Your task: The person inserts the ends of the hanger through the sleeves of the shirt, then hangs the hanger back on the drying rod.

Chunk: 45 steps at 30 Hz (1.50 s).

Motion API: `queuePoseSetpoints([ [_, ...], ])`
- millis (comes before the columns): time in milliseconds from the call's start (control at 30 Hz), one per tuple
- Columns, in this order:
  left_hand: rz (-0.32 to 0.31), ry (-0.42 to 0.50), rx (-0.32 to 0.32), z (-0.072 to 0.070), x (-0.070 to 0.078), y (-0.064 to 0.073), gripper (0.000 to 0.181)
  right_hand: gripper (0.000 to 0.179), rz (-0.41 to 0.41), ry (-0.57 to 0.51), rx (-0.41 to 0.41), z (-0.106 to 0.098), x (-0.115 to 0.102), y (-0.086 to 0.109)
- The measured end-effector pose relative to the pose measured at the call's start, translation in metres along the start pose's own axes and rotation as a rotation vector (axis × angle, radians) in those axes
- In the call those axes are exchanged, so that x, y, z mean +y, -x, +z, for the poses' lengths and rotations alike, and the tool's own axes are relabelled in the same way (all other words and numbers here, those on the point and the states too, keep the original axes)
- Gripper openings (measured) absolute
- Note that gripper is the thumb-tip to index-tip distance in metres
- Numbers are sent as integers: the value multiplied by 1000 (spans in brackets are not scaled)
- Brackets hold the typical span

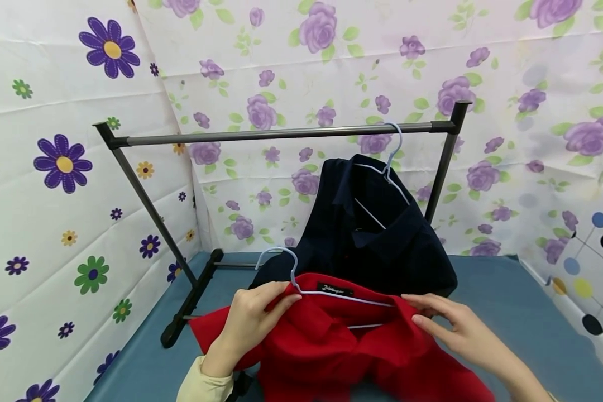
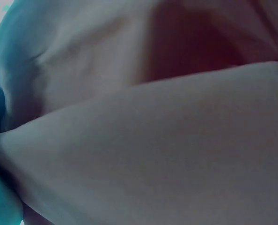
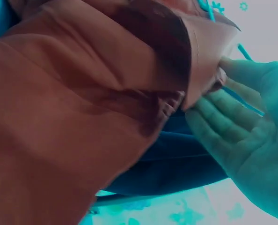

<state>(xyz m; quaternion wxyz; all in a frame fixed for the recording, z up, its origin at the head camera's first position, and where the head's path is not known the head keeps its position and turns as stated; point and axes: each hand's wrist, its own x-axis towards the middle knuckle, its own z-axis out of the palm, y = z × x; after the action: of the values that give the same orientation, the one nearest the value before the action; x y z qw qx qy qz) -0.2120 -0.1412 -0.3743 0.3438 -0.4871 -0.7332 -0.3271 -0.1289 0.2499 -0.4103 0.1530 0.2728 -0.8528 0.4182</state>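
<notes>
A red collared shirt (image 1: 326, 363) sits low in the head view with a pale blue hanger (image 1: 352, 300) inside its neck. The hanger's hook rises free at the left, apart from the rack. My left hand (image 1: 251, 318) pinches the left side of the collar between thumb and fingers. On the other side, my right hand (image 1: 452, 324) pinches the collar's right edge. The right wrist view shows that hand (image 3: 251, 136) at the collar, with the shirt (image 3: 59, 117) hanging beside it. Close, blurred cloth (image 2: 153, 150) fills the left wrist view and hides the left hand.
Behind the red shirt, a dark navy shirt (image 1: 412, 262) hangs tilted on another pale hanger (image 1: 398, 142), hooked near the right end of the rack's bar (image 1: 261, 134). The black rack foot (image 1: 191, 301) stands on a blue tabletop (image 1: 135, 363). Flowered sheets (image 1: 281, 72) form the walls.
</notes>
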Motion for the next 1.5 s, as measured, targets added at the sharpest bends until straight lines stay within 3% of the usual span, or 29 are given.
queuePoseSetpoints([
  [133, 6, 26, -5, 2, 0, -1, 16, 31, 68, 45, 57, 5, -2, 1],
  [333, 20, 52, -39, -2, 2, -4, 13, 31, 24, 92, 164, 8, -7, -3],
  [800, -20, 141, -158, -11, 5, -6, 24, 34, -78, 18, 155, 16, -19, -15],
  [933, -14, 166, -217, -8, 6, -5, 19, 36, -120, 1, 173, 20, -27, -24],
  [1067, 10, 172, -226, 0, 7, -5, 12, 36, -147, -10, 195, 25, -34, -34],
  [1267, -2, 156, -176, 5, 9, -7, 7, 31, -138, -2, 115, 31, -38, -40],
  [1400, -5, 151, -142, 4, 9, -7, 8, 32, -176, 10, 16, 33, -35, -35],
  [1500, 0, 155, -124, 4, 8, -6, 9, 30, -139, 33, -58, 31, -32, -28],
])
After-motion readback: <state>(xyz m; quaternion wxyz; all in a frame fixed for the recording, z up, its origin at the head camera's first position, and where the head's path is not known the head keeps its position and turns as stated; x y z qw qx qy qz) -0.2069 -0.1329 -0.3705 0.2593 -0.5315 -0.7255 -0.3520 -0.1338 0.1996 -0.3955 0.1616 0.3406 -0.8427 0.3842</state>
